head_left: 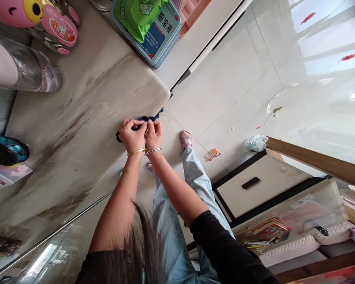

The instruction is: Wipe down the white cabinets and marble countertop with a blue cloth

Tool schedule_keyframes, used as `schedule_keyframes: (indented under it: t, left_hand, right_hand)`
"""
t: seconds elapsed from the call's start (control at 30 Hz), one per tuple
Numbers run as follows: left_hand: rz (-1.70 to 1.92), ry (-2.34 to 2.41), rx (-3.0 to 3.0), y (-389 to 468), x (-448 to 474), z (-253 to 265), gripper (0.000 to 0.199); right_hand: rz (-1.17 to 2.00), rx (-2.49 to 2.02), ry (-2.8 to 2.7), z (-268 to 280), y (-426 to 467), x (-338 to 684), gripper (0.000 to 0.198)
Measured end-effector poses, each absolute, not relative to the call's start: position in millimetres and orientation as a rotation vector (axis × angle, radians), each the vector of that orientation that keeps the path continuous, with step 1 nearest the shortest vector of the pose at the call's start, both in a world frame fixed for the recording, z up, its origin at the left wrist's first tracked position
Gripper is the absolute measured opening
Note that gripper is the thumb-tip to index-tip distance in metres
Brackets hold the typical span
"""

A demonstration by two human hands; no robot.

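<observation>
At the edge of the marbled tabletop (97,98), I watch remotely as the left hand (133,136) and right hand (154,136) pinch a dark blue fuzzy strip (150,118), likely for fine control, while beyond the tabletop's corner a green packet (140,17), probably stacked to save room, partly covers a blue tin (162,41) lettered "服溶液" and "20".

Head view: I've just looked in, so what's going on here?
A person's left hand and right hand pinch a dark blue, cloth-like piece at the edge of a marbled counter, near its rounded corner. What exactly the piece is can't be told. Beyond the hands, a green packet lies on a tin.
</observation>
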State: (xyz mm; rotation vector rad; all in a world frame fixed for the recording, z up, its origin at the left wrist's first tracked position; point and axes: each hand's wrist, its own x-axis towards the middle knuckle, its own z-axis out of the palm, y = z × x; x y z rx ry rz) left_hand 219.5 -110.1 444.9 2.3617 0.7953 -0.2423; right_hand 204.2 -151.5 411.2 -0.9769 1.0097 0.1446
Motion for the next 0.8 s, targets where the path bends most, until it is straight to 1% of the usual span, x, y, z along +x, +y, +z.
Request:
schedule_keyframes:
  t: [0.23,0.4,0.53,0.8]
  left_hand:
    - [-0.223,0.791,2.361,-111.0,223.9,441.0,0.001]
    - [-0.223,0.826,2.364,-113.0,221.1,444.0,0.002]
    - [-0.204,0.823,2.36,-116.7,227.8,444.7,0.002]
    - [-0.189,0.827,2.394,-115.1,223.5,443.9,0.004]
  right_hand:
    - [0.073,-1.002,1.032,409.5,-150.8,208.9,0.042]
    - [0.123,-0.958,1.005,411.5,-150.9,206.0,0.04]
    - [0.068,-0.984,1.026,413.0,-154.5,212.9,0.041]
    - [0.11,-1.025,1.024,415.0,-154.1,210.6,0.041]
